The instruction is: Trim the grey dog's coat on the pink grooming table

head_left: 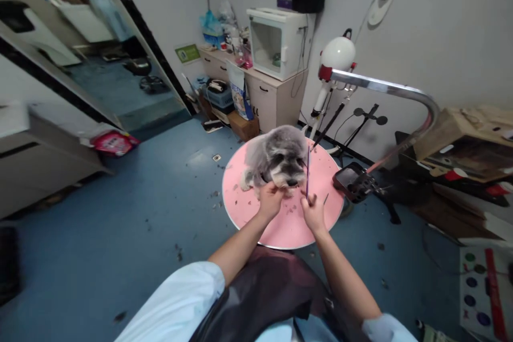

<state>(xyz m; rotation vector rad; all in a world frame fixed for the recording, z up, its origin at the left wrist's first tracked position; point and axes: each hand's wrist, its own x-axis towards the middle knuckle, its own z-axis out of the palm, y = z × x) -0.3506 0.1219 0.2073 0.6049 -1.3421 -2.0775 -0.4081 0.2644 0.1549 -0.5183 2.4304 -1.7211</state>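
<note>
A grey, fluffy dog (pixel 284 144) with a paler muzzle sits on a round pink table (pixel 280 232), facing me. My left hand (pixel 271 201) is closed at the dog's chin, its fingers pinching the fur beside the mouth. In my right hand (pixel 314 214) is a pair of grooming scissors (pixel 308 171), its thin purplish blades pointing up along the side of the dog's head. The blades look closed together, and the finger loops are mostly hidden by my fingers. Small tufts of cut fur lie scattered over the tabletop.
A metal grooming arm (pixel 385 85) curves in from the right, and a black tool holder (pixel 355 181) hangs by the table's right edge. Behind are a white dryer (pixel 339 54) and a white cabinet (pixel 276 43) on drawers. Fur clumps dot the blue floor (pixel 160 256).
</note>
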